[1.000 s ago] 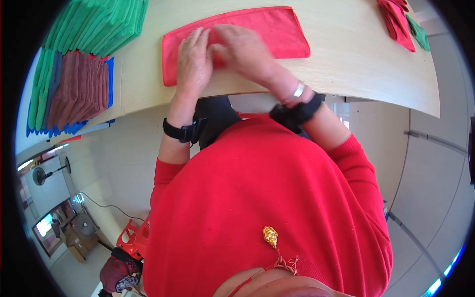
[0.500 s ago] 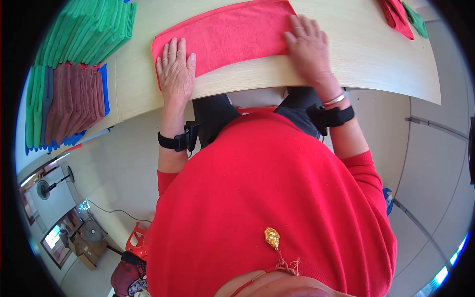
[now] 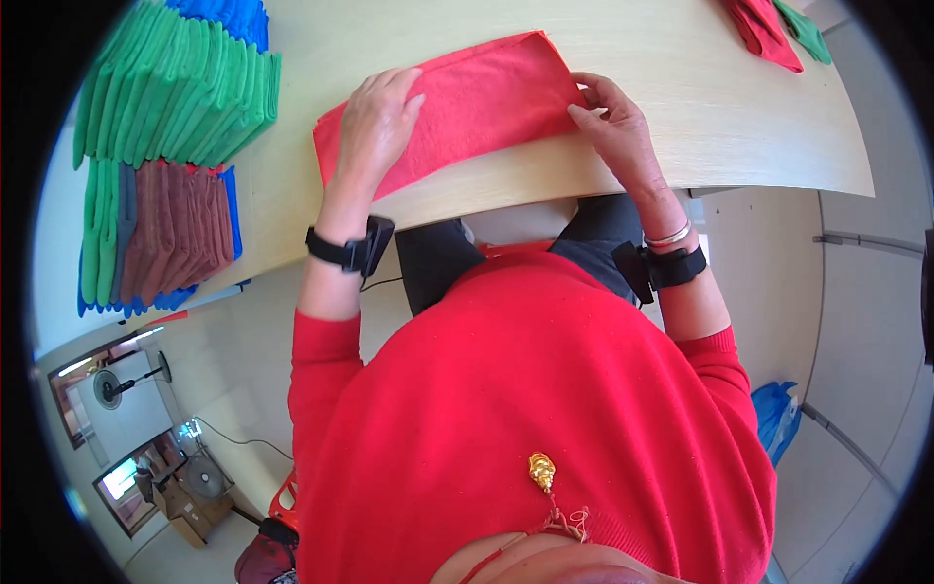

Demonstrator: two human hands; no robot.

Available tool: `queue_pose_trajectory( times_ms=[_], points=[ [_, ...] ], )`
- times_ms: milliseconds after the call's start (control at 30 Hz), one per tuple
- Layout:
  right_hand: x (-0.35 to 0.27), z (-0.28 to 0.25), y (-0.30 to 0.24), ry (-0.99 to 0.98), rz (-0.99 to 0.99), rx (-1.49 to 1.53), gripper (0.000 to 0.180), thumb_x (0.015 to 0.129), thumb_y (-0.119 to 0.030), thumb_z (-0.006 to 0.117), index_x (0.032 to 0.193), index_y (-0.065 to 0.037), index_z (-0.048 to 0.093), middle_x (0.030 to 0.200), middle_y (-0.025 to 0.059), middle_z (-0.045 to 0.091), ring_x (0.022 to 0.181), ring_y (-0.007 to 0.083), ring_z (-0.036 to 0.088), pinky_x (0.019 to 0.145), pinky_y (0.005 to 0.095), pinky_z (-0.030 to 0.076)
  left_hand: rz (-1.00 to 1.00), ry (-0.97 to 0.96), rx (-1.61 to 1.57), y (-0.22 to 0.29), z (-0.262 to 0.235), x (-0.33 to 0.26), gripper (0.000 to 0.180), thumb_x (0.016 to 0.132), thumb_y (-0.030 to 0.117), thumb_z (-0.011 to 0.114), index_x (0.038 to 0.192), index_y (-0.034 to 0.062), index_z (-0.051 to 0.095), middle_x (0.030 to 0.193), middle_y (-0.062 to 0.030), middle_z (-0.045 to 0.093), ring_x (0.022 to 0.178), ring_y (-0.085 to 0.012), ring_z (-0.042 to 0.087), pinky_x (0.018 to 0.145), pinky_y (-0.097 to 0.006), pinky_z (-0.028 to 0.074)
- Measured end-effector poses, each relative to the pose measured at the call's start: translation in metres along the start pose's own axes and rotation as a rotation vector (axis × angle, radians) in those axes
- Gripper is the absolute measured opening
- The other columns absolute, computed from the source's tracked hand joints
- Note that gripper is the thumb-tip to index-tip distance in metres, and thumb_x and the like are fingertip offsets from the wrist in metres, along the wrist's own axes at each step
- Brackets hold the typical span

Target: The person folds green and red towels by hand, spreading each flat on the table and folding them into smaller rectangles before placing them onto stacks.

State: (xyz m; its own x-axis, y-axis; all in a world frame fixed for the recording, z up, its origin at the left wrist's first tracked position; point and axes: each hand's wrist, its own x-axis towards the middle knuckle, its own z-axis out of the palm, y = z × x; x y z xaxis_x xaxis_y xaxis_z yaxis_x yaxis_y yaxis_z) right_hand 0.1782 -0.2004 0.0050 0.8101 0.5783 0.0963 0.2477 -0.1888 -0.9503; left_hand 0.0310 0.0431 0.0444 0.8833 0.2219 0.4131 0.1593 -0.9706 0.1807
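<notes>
A red towel (image 3: 486,102), folded into a long rectangle, lies at a slant on the light wooden table in front of me. My left hand (image 3: 377,122) rests over its left part, fingers bent toward the far edge and the thumb held apart. At the right end, my right hand (image 3: 615,127) has its thumb and fingers closed around the towel's edge. What the left fingertips touch is partly hidden by the hand itself.
Stacked folded green towels (image 3: 180,92) stand at the table's left, with brown towels (image 3: 180,224) nearer me and blue towels (image 3: 229,18) behind. Red cloth (image 3: 764,34) and green cloth (image 3: 805,34) lie at the far right. The pale table (image 3: 759,146) ends just before my lap.
My right hand has gone from lying flat on the towel to gripping its right edge. My left hand has shifted up with bent fingers. The towel now lies more slanted.
</notes>
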Motion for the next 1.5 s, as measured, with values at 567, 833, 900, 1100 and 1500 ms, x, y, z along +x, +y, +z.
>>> queue_pose_trajectory(
  times_ms=[567,833,900,1100,1500],
  points=[
    [0.098,0.017,0.008,-0.014,-0.501,-0.534,0.047,0.083,-0.014,0.061,0.129,-0.010,0.052,0.098,0.0104,0.066,0.089,0.0246,0.063,0.080,0.0337,0.052,0.033,-0.184,-0.217,-0.002,0.008,0.016,0.020,0.079,0.009,0.068,0.095,0.0045,0.057,0.088,-0.0138,0.061,0.085,-0.0343,0.060,0.075,-0.041,0.050],
    [0.110,0.019,-0.031,-0.467,-0.802,-0.730,0.021,0.079,-0.007,0.059,0.099,-0.004,0.063,0.090,0.0125,0.065,0.087,0.0309,0.063,0.078,0.0387,0.052,0.093,-0.180,-0.100,0.015,-0.033,-0.016,0.021,0.079,0.008,0.067,0.095,0.0046,0.054,0.089,-0.0142,0.060,0.081,-0.0365,0.058,0.070,-0.044,0.048],
    [0.100,0.001,-0.044,-0.478,-0.733,-0.737,0.014,0.080,-0.007,0.059,0.092,-0.003,0.063,0.086,0.0133,0.065,0.085,0.0303,0.063,0.076,0.0382,0.052,0.014,-0.203,-0.028,0.000,-0.038,-0.029,0.020,0.078,0.009,0.067,0.091,0.0066,0.053,0.087,-0.0123,0.061,0.078,-0.0357,0.059,0.067,-0.045,0.048],
    [0.117,-0.042,-0.094,-0.467,-0.618,-0.695,0.006,0.082,-0.006,0.061,0.088,-0.005,0.061,0.081,0.0122,0.062,0.076,0.0311,0.062,0.067,0.0371,0.050,-0.107,-0.112,0.043,-0.099,-0.067,-0.023,0.019,0.083,0.018,0.063,0.097,0.0062,0.059,0.090,-0.0138,0.062,0.084,-0.0314,0.061,0.072,-0.039,0.048],
    [0.134,-0.092,-0.238,0.195,-1.014,-0.801,0.007,0.080,-0.005,0.058,0.084,-0.001,0.062,0.076,0.0146,0.065,0.069,0.0285,0.063,0.064,0.0338,0.051,0.025,0.459,0.101,-0.039,-0.192,0.086,0.016,0.081,0.011,0.060,0.095,0.0045,0.059,0.084,-0.0160,0.062,0.080,-0.0303,0.062,0.069,-0.038,0.047]
  ],
)
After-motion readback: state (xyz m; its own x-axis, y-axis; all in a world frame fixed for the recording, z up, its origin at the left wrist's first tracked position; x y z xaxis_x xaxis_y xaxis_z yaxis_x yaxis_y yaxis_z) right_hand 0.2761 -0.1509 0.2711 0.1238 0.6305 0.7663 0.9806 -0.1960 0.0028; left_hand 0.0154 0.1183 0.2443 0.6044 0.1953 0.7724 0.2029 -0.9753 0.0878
